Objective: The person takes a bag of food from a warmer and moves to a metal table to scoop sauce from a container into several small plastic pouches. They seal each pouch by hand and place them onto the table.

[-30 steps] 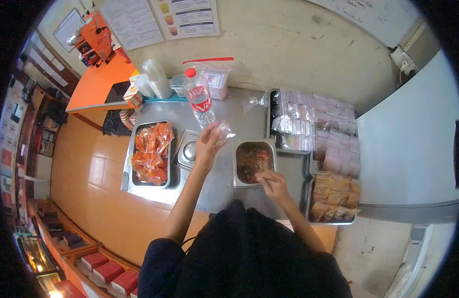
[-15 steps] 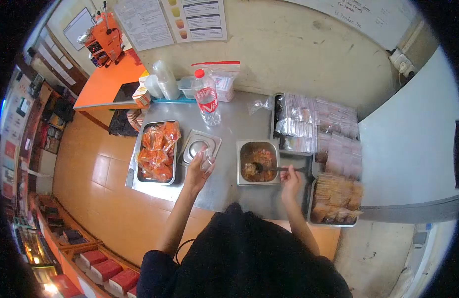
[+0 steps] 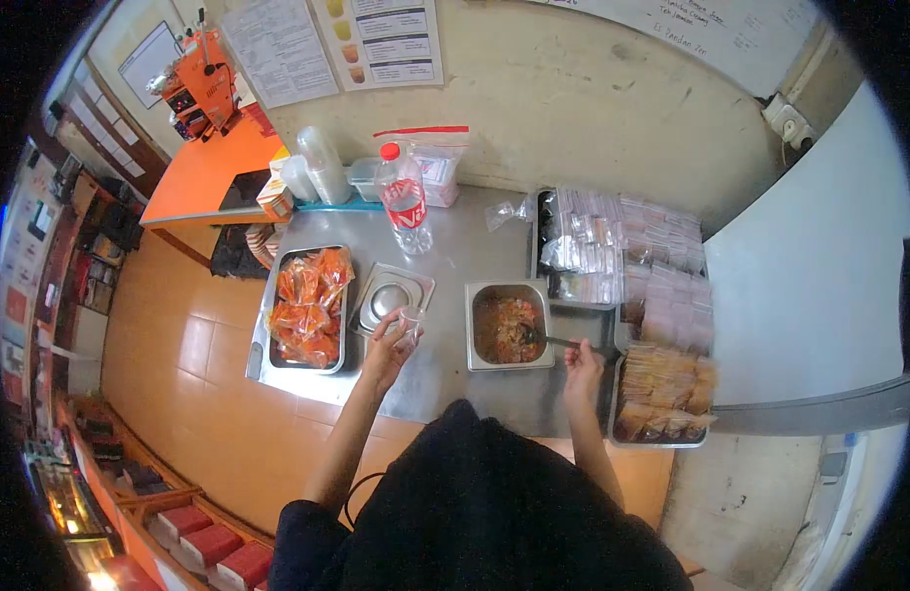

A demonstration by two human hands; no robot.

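Note:
My right hand (image 3: 581,372) is closed round the dark handle of a spoon (image 3: 563,341). Its bowl end dips into chunky reddish-brown food (image 3: 506,325) in a square metal container (image 3: 510,364). A small clear plastic cup (image 3: 412,317) is held in the fingers of my left hand (image 3: 388,355); what is inside it cannot be made out. Just behind that hand, a metal lid (image 3: 422,286) with a round recess lies on the steel table. To its left stands a metal tray (image 3: 345,295) of orange food in clear bags (image 3: 312,305).
A water bottle with a red cap (image 3: 406,202) stands upright behind the lid. Stacked clear cups (image 3: 322,167) and a zip bag (image 3: 440,167) are near the wall. Trays of flat packets (image 3: 583,231) and brownish packets (image 3: 662,394) line the right side.
The spoon has shifted right inside the container, and the clump of food on it no longer shows. My right hand has moved slightly right and down. The cup stays in my left hand.

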